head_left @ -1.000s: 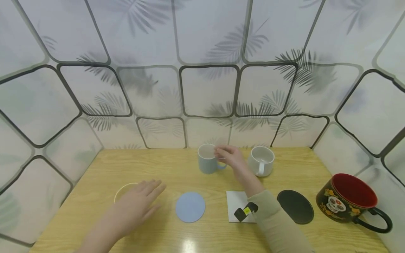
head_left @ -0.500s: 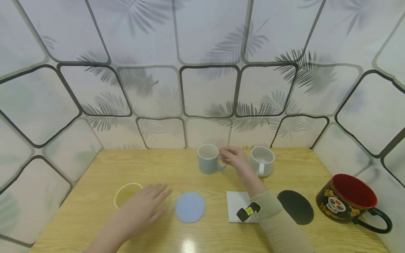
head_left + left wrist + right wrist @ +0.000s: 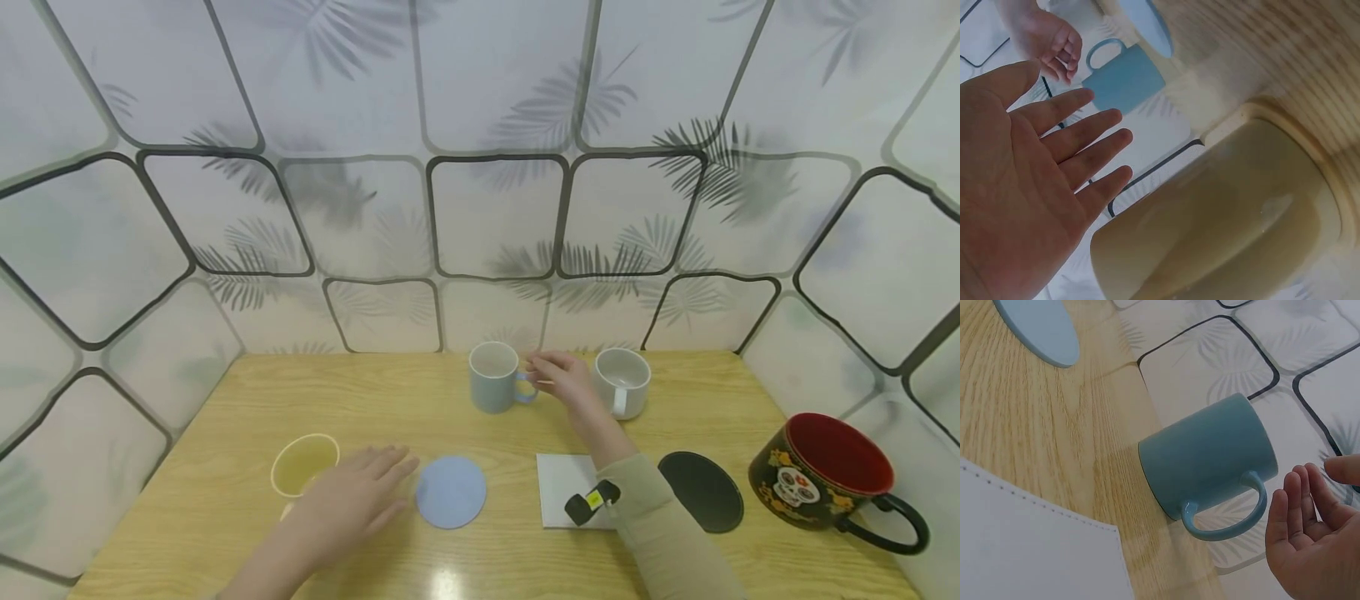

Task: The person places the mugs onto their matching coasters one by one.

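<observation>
A light blue mug (image 3: 492, 382) stands upright at the back of the table, its handle turned right. My right hand (image 3: 564, 379) hovers just right of that handle, fingers slightly bent, nothing between them; the right wrist view shows a gap between the fingertips and the mug (image 3: 1210, 453). Front left is a yellow mug (image 3: 296, 463), partly covered by my left hand (image 3: 352, 496) in the head view. The left wrist view has the left palm (image 3: 1016, 187) and spread, straight fingers beside the yellow mug (image 3: 1222, 219). A round blue coaster (image 3: 451, 492) lies right of my left fingertips.
A white mug (image 3: 622, 382) stands behind my right wrist. A white square coaster (image 3: 558, 492) lies partly under the right forearm, and a black round coaster (image 3: 701, 492) lies right of it. A black skull-patterned mug (image 3: 813, 479) with a red inside stands far right. Patterned walls (image 3: 495, 217) enclose the table.
My left hand has moved right and slightly down, uncovering more of the yellow mug. The right hand has drawn back a little to the right from the blue mug, which stays in place.
</observation>
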`<state>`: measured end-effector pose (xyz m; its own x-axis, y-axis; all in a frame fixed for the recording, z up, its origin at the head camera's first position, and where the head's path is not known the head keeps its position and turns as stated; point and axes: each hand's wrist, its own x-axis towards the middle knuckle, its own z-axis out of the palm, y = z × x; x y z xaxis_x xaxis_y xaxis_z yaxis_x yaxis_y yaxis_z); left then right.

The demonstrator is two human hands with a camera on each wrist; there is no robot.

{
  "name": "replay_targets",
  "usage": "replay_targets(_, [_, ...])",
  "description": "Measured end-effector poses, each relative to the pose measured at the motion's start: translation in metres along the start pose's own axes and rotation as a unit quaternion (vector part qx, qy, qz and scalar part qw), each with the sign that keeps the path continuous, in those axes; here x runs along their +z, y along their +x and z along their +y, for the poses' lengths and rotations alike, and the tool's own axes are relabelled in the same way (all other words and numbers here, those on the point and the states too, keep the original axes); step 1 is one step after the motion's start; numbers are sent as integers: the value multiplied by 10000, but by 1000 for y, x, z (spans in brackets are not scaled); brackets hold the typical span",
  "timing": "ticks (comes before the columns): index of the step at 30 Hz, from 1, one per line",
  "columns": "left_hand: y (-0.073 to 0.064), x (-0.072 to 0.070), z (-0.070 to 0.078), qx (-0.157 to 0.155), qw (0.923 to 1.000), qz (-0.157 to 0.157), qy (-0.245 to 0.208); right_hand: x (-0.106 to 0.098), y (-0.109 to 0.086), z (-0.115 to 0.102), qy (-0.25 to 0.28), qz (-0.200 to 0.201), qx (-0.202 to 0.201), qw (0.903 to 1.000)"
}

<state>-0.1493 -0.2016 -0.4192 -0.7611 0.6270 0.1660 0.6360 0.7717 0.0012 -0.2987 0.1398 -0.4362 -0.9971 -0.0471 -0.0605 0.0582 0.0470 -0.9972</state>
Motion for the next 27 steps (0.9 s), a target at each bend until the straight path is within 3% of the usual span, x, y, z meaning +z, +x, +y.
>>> replay_targets(10, [2, 13, -1, 58, 9998, -97, -158, -3, 0, 5, 233, 80, 59, 9997])
replay_targets(27, [7, 30, -3, -22, 9981, -428, -439, -13, 6, 17, 150, 122, 177, 9997])
